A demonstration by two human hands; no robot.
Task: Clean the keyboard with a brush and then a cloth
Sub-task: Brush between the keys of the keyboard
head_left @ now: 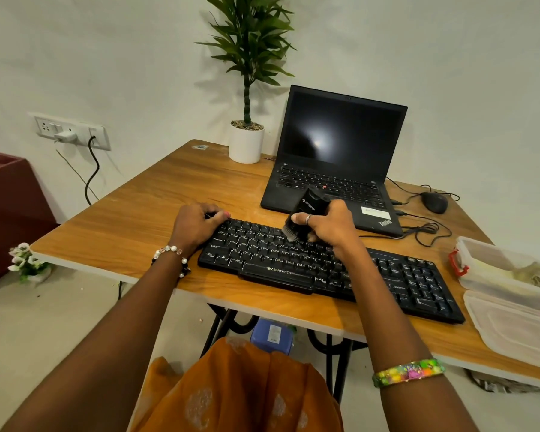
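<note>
- On the wooden table (156, 213), seen from the head camera, a black full-size keyboard with white lettering (325, 269) is lying slantwise near the front edge, its left end closer to the middle of the table.
- The right hand (328, 222) is gripping a black block-shaped brush with a white logo (307, 213), fingers curled round its body, and its dark bristles are touching the keys in the upper middle of the keyboard.
- The left hand (197, 226) is resting on the keyboard's upper left corner, fingers bent over the edge and holding it there.
- Behind the keyboard, an open black laptop with a dark screen (334, 163) is standing, with a black wired mouse (434, 202) to its right.
- A green plant in a white round pot (246, 145) is sitting at the table's far edge, left of the laptop.
- At the right edge, a clear plastic box with a red clip (499, 272) is sitting beside its loose lid (515, 328); what is lying in the box cannot be told.
</note>
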